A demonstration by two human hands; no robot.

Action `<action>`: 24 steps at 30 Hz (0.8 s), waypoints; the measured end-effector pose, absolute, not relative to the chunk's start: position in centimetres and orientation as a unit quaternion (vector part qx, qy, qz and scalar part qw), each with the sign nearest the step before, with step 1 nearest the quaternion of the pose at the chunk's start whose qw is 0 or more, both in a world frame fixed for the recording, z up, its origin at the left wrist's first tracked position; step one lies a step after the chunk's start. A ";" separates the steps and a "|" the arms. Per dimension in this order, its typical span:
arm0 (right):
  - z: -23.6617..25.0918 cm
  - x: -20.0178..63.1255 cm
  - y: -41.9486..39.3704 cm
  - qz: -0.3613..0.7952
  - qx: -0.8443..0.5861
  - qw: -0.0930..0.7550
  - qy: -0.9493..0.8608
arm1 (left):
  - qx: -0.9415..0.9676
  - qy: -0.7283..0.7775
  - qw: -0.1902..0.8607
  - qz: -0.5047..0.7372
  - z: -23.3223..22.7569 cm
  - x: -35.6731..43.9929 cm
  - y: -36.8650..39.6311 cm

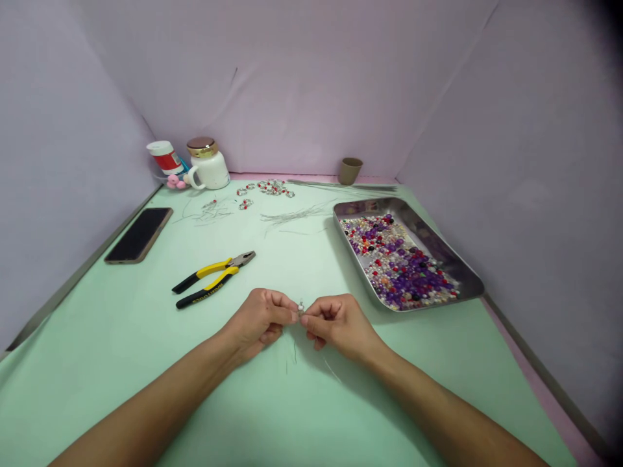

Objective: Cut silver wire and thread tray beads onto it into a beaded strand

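Observation:
My left hand (264, 318) and my right hand (338, 324) meet near the middle of the table, fingertips pinched together. Between them is a small piece of beaded wire (301, 306) with pale, clear-looking beads at its top; the fingers hide most of it. Thin wire ends hang below both hands. To the left of my left hand lie pliers (214, 277) with yellow and black handles, jaws pointing away to the right. A metal tray (357, 271) of loose purple, red, white and black beads stands beyond my right hand.
Small wire rings with red beads (272, 188) lie at the back, near loose wires (294, 215). A phone (139, 235) rests at the left edge. A lidded white mug (211, 170), a white-and-red container (165, 157) and a brown cup (350, 171) stand along the back.

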State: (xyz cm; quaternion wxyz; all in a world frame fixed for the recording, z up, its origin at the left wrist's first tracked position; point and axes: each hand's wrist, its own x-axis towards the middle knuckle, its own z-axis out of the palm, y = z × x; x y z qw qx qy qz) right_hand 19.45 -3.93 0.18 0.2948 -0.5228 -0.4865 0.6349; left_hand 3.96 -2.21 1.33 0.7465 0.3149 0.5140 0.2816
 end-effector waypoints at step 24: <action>0.8 21.0 -2.6 0.613 -0.505 0.276 -0.541 | 0.365 0.568 0.669 0.311 0.9 4.3 -3.0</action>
